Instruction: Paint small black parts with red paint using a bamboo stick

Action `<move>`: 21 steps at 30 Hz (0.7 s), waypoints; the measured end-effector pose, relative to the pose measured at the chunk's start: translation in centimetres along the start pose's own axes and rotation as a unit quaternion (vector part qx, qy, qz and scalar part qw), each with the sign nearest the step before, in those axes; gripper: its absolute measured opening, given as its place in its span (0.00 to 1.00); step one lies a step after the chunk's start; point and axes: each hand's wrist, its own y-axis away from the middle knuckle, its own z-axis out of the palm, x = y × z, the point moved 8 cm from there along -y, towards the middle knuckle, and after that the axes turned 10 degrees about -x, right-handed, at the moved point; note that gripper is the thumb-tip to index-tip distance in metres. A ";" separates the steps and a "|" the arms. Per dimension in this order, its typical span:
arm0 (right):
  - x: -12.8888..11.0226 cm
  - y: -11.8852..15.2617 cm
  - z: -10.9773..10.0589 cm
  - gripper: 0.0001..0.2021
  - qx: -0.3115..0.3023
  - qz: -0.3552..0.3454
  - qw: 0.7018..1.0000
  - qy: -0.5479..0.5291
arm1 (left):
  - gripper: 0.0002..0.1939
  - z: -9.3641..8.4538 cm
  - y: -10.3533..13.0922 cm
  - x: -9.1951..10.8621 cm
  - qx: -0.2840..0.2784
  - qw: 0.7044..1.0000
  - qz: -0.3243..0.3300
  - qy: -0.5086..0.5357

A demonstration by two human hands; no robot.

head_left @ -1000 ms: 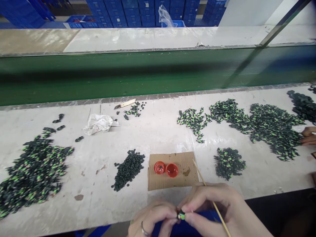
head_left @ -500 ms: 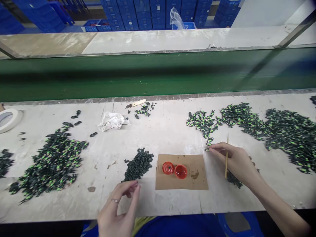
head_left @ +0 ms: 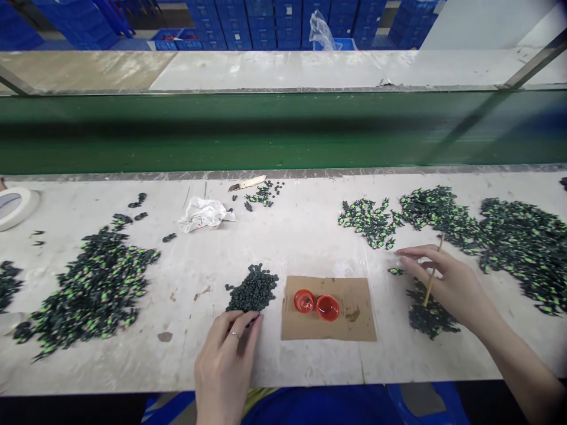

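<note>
The pale surface spans my view. My right hand has a thin stick caught among its fingers, thumb and forefinger slightly parted at the tips. My left hand is curled, its tips nearly meeting; whether they pinch anything, I cannot tell. They sit at the near edge of the pile of black discs. A lone green-marked piece lies just beside my right thumb tip. I judge discs and piece light and fairly stiff, the latter's thin projections perhaps fragile; I'd pinch its body, and a disc by its rim.
</note>
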 end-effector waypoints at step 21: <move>-4.0 4.4 2.2 0.19 -0.015 -0.035 0.993 -0.113 | 0.04 0.0 0.3 0.9 -0.056 0.998 0.031 -0.018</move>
